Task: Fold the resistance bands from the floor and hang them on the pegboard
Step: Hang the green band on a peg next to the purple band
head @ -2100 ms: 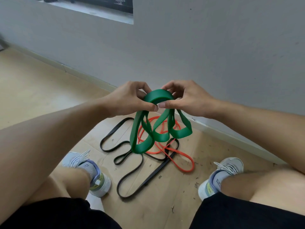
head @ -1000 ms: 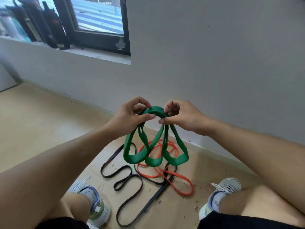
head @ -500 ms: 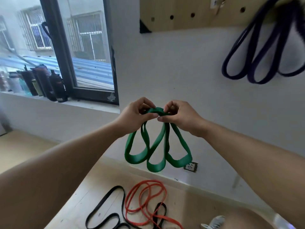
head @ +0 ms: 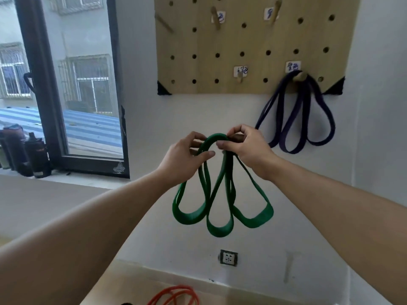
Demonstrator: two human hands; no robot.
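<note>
Risen since the earlier frames from a crouch over the floor to full standing height, with the view swung up off the loose bands and onto the wall. Nearest, at the bottom edge, only a coil of the orange band [head: 176,294] left in sight on the floor, not yet folded. Above it, held out at chest level: the green band [head: 220,194], gathered into three hanging loops, bunched at the top into one arch. Left hand [head: 182,160] curled round the left side of that arch, thumb pressed across the front of the strap; right hand [head: 246,148] pinching the right side, fingertips tucked over the crown. Neither hand slack, both closed on the band. Farther back, on the wall, the pegboard [head: 253,40], with a purple band [head: 297,119] already draped in loops over its lower right peg. Just left of that, a bare labelled peg [head: 240,77], almost straight above the green arch. Folding of green apparently done; hanging step in hand. Next move, by this reading: lift the bunch, keep the folds pinched together so none slips, spread the arch a little, and drop it over that bare peg before letting go.
</note>
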